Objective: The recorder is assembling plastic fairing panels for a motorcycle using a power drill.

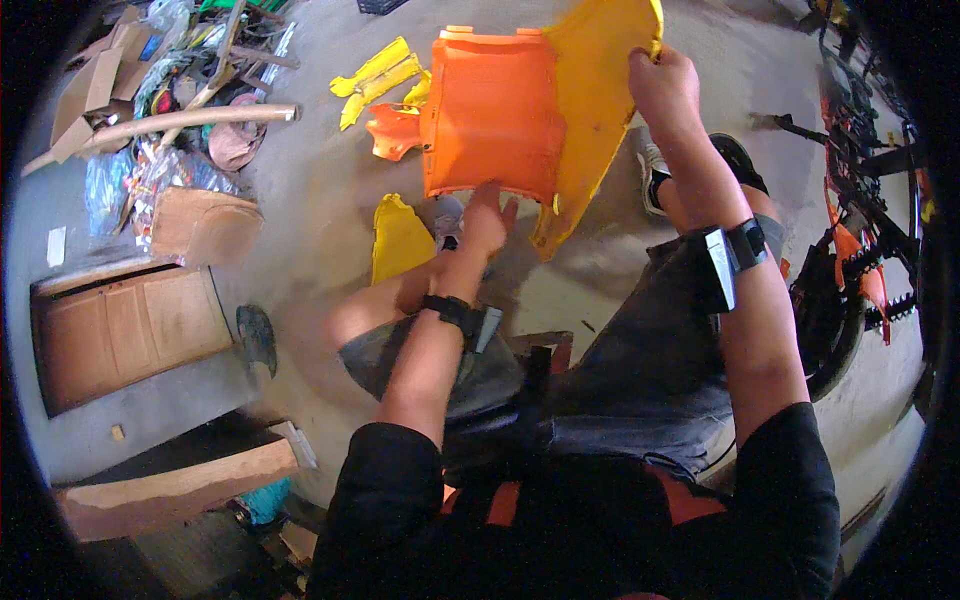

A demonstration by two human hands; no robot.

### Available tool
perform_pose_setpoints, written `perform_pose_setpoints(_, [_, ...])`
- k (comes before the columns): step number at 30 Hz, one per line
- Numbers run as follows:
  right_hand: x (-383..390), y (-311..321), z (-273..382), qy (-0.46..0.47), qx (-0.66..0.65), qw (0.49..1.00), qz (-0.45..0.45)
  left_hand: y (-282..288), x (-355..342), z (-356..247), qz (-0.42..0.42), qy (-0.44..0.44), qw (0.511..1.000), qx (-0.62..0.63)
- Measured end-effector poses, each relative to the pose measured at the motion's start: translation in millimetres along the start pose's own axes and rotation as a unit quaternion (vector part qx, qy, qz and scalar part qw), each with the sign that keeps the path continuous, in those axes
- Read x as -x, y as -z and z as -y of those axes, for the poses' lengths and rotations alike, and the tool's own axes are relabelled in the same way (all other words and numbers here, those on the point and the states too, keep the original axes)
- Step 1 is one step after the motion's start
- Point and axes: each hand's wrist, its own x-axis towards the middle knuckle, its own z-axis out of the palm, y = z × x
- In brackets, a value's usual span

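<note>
Up in front of me is a wide orange plastic panel (pixel 490 120) with raised, notched edges. Along its right side runs a long, curved yellow plastic panel (pixel 595 90), scuffed on its face; whether the two are joined I cannot tell. My right hand (pixel 665 90) is closed on the yellow panel's upper right edge. At the orange panel's lower edge, my left hand (pixel 485 222) grips the rim, its fingers partly hidden. Just left of the orange panel lie a small orange plastic piece (pixel 393 133) and broken yellow plastic pieces (pixel 378 75).
Another yellow piece (pixel 400 240) stands by my left knee. Scrap, bags and cardboard (pixel 205 225) pile up at left, above a wooden cabinet door (pixel 140 335). A long wooden pole (pixel 190 122) crosses the pile. Dark machine parts with a tyre (pixel 850 340) stand at right.
</note>
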Motion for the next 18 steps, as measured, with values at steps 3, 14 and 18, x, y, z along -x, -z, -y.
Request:
perform_pose_setpoints(3, [-9,1,-7,-0.017,-0.012,1.0,0.005,-37,4,2,-0.054,0.159,0.977,0.13])
perform_pose_setpoints(14, [-5,2,-6,-0.104,-0.203,0.971,0.066,-49,25,24,-0.089,0.159,0.792,0.583])
perform_pose_setpoints(18, [-7,-2,-7,-0.102,-0.203,0.97,0.085,-59,34,37,-0.054,0.091,0.824,0.557])
